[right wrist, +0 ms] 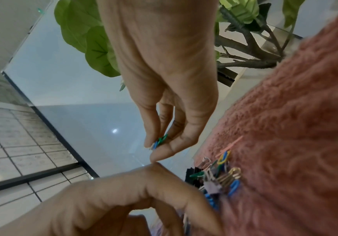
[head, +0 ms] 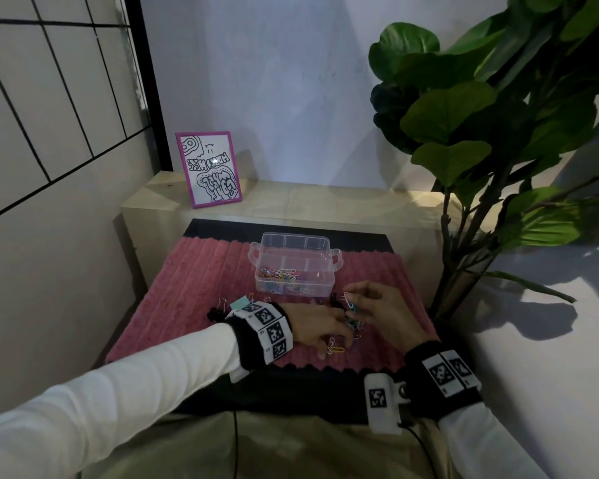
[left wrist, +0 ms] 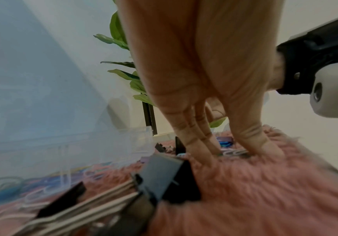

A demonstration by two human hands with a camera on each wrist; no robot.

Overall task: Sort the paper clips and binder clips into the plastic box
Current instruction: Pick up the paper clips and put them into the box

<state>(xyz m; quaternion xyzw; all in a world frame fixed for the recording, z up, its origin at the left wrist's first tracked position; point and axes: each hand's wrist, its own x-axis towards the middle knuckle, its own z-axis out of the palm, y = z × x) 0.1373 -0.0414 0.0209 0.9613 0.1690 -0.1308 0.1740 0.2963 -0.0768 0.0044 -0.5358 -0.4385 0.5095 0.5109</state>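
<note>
A clear plastic box (head: 294, 267) with dividers stands at the back of the pink fuzzy mat (head: 194, 305); coloured paper clips (head: 281, 274) fill its front left compartment. My right hand (head: 349, 299) hovers just in front of the box and pinches a few green and blue paper clips (right wrist: 160, 141). My left hand (head: 343, 335) is down on the mat, its thumb and fingers (left wrist: 200, 143) closing on a small bunch of pale paper clips (left wrist: 233, 153). Loose paper clips and binder clips (right wrist: 214, 178) lie between the hands. Black binder clips (left wrist: 164, 178) lie by my left wrist.
Behind the mat runs a pale wooden ledge (head: 325, 198) carrying a pink-framed drawing (head: 208, 169). A large leafy plant (head: 498, 115) leans in from the right. More binder clips (head: 239, 303) lie left of the box. The mat sits on a black tabletop (head: 291, 392).
</note>
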